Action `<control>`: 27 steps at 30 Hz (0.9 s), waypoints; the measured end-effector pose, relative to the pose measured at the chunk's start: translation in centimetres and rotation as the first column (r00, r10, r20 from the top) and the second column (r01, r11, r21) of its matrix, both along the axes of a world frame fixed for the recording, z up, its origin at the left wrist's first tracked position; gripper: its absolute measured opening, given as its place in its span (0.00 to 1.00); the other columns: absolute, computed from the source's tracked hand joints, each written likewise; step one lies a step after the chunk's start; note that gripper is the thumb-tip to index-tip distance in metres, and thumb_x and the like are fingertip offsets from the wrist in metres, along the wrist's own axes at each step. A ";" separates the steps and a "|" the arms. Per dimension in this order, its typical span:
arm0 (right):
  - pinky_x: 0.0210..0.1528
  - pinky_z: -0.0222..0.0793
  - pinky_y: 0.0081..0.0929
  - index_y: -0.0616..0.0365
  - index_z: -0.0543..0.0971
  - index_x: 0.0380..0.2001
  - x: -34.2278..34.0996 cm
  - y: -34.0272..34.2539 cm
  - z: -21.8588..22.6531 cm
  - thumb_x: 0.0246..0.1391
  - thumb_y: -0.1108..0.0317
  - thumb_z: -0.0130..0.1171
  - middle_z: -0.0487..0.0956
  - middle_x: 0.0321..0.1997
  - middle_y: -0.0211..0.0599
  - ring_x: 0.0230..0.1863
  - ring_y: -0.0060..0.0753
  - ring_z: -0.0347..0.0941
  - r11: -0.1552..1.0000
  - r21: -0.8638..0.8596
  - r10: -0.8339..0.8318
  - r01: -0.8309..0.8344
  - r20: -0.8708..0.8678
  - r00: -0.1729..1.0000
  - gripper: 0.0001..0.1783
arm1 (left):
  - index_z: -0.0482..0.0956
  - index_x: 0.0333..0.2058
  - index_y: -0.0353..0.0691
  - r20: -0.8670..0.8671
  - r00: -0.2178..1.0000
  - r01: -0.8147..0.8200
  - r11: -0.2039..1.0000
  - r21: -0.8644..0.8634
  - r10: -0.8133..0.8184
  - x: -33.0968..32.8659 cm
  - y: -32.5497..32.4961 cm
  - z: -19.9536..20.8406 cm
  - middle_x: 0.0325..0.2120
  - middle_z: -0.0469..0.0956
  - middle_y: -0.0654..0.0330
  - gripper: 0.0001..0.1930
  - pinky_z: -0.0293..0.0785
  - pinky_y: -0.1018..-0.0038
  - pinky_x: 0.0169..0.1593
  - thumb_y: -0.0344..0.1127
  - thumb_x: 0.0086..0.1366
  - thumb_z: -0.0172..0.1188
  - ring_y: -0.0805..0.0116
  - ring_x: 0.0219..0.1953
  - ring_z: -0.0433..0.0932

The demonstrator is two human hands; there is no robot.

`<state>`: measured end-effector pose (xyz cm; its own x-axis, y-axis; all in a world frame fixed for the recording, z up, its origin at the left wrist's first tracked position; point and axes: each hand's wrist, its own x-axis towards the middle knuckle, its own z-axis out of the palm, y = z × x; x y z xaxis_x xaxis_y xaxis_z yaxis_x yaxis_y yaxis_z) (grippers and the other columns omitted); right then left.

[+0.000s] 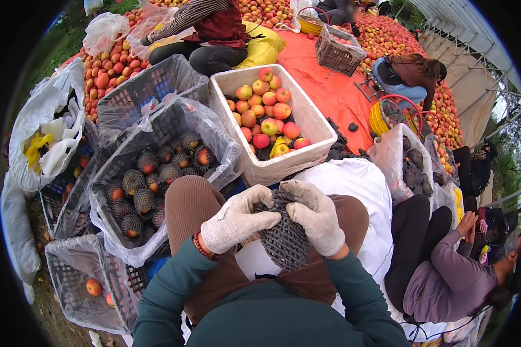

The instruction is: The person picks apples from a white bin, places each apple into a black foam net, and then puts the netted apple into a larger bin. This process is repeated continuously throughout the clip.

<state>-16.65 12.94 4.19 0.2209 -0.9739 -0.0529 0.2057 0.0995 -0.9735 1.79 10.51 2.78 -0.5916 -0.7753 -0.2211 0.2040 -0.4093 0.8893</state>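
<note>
In front of my lap, a dark grey foam net sleeve (284, 238) bulges between my hands; whatever is inside it is hidden by the mesh. My left hand (237, 218), in a white knit glove, pinches its upper left side. Gloved the same way, my right hand (316, 216) grips the upper right side. Just beyond stands a white crate (228, 123) of loose red and yellow apples (260, 110). To the left, a plastic-lined grey crate (223, 144) holds many apples in dark net sleeves (144, 199).
Lower left, a lined crate (69, 263) contains a few bare apples. A white bag (26, 156) hangs over a crate at left. Beside me on the right sits a person (446, 277). Other people work among apple heaps farther off, around an orange tarp (307, 63).
</note>
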 end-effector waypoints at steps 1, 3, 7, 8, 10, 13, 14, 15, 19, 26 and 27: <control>0.52 0.65 0.23 0.69 0.64 0.53 -1.2 -0.7 -1.0 0.54 0.76 0.46 0.71 0.49 0.44 0.49 0.27 0.69 0.991 -0.055 0.134 -0.124 0.255 0.958 0.22 | 0.69 0.42 0.37 -0.096 0.995 -0.011 1.000 0.009 0.012 0.1 0.1 0.1 0.33 0.73 0.66 0.13 0.70 0.80 0.44 0.25 0.57 0.57 0.81 0.38 0.72; 0.49 0.66 0.21 0.68 0.64 0.53 -3.0 -2.3 -3.0 0.57 0.72 0.44 0.72 0.47 0.44 0.47 0.27 0.70 0.966 -0.169 0.252 -0.196 0.453 0.855 0.21 | 0.69 0.42 0.37 -0.249 0.967 -0.038 0.998 0.058 0.051 0.1 0.1 -0.1 0.33 0.73 0.66 0.12 0.70 0.81 0.44 0.25 0.59 0.56 0.82 0.37 0.72; 0.40 0.66 0.15 0.65 0.65 0.54 -0.2 -3.3 -3.4 0.60 0.68 0.43 0.75 0.43 0.41 0.40 0.24 0.72 0.980 -0.169 0.084 -0.106 -0.137 0.987 0.20 | 0.68 0.48 0.33 -0.276 0.953 -0.080 0.984 0.158 0.122 -0.3 -0.8 -0.5 0.38 0.73 0.64 0.17 0.70 0.81 0.44 0.25 0.59 0.55 0.80 0.38 0.71; 0.45 0.66 0.17 0.65 0.66 0.54 0.4 -2.7 -2.7 0.58 0.70 0.43 0.73 0.47 0.42 0.45 0.25 0.70 0.981 0.076 0.183 -0.179 -0.054 0.982 0.20 | 0.68 0.49 0.33 -0.227 0.965 -0.102 0.983 0.152 0.135 -0.4 -1.1 0.2 0.38 0.72 0.64 0.18 0.69 0.81 0.44 0.25 0.59 0.54 0.80 0.39 0.71; 0.53 0.62 0.23 0.66 0.69 0.50 0.5 -3.4 -2.9 0.53 0.74 0.47 0.71 0.50 0.44 0.52 0.28 0.66 0.978 0.032 0.204 -0.204 -0.010 0.979 0.19 | 0.69 0.49 0.30 -0.097 0.992 -0.079 0.997 0.009 0.079 -0.2 -2.0 -0.2 0.42 0.74 0.59 0.19 0.71 0.74 0.49 0.28 0.59 0.56 0.72 0.45 0.73; 0.53 0.62 0.26 0.68 0.72 0.45 0.3 -4.5 -3.7 0.50 0.77 0.50 0.72 0.49 0.46 0.52 0.32 0.67 0.975 -0.156 0.163 -0.156 0.035 0.986 0.17 | 0.71 0.47 0.31 0.195 0.981 -0.002 0.995 -0.096 0.021 -0.3 -3.1 0.6 0.38 0.72 0.64 0.16 0.68 0.82 0.45 0.23 0.59 0.50 0.79 0.40 0.70; 0.53 0.62 0.27 0.68 0.72 0.44 0.4 -4.8 -3.8 0.49 0.77 0.51 0.72 0.49 0.46 0.51 0.33 0.67 0.979 -0.157 0.143 -0.129 0.082 0.986 0.16 | 0.72 0.46 0.32 0.131 0.987 -0.072 0.989 -0.130 0.089 -1.0 -3.1 0.8 0.35 0.71 0.65 0.15 0.67 0.83 0.42 0.23 0.59 0.49 0.82 0.36 0.68; 0.54 0.62 0.28 0.69 0.73 0.43 0.3 -5.3 -4.0 0.48 0.78 0.51 0.72 0.49 0.47 0.51 0.35 0.67 0.972 -0.206 0.121 -0.114 0.023 0.992 0.16 | 0.72 0.46 0.32 0.133 0.986 -0.090 0.989 -0.116 0.105 -0.9 -3.4 0.4 0.36 0.71 0.65 0.15 0.67 0.83 0.42 0.23 0.59 0.49 0.82 0.37 0.68; 0.53 0.64 0.29 0.68 0.73 0.39 0.1 -6.7 -5.0 0.48 0.80 0.51 0.73 0.48 0.49 0.50 0.39 0.69 0.960 -0.280 -0.019 0.012 -0.023 1.000 0.12 | 0.71 0.44 0.33 0.093 0.981 -0.176 0.984 0.028 0.173 -1.5 -4.7 -0.2 0.37 0.72 0.64 0.13 0.68 0.81 0.45 0.24 0.59 0.50 0.80 0.39 0.70; 0.49 0.66 0.27 0.66 0.73 0.39 0.1 -8.3 -7.1 0.52 0.79 0.50 0.74 0.46 0.47 0.47 0.38 0.71 0.928 -0.350 -0.160 0.130 -0.059 0.985 0.10 | 0.70 0.42 0.33 0.016 0.971 -0.239 0.965 0.109 0.239 -2.5 -6.8 -1.4 0.34 0.73 0.63 0.13 0.70 0.79 0.44 0.26 0.57 0.56 0.78 0.37 0.71; 0.47 0.67 0.25 0.67 0.72 0.40 0.0 -8.4 -7.2 0.53 0.79 0.50 0.74 0.45 0.45 0.45 0.35 0.72 0.936 -0.315 -0.173 0.156 -0.028 0.984 0.10 | 0.70 0.41 0.33 0.014 0.964 -0.265 0.958 0.107 0.265 -2.6 -6.8 -1.7 0.34 0.73 0.64 0.13 0.69 0.80 0.43 0.26 0.57 0.56 0.79 0.36 0.71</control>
<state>-16.67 4.51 -2.96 0.0613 -0.9661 0.2508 0.1392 -0.2405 -0.9606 -0.76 3.71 1.09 -0.3684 -0.8761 -0.3111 0.3179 -0.4332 0.8434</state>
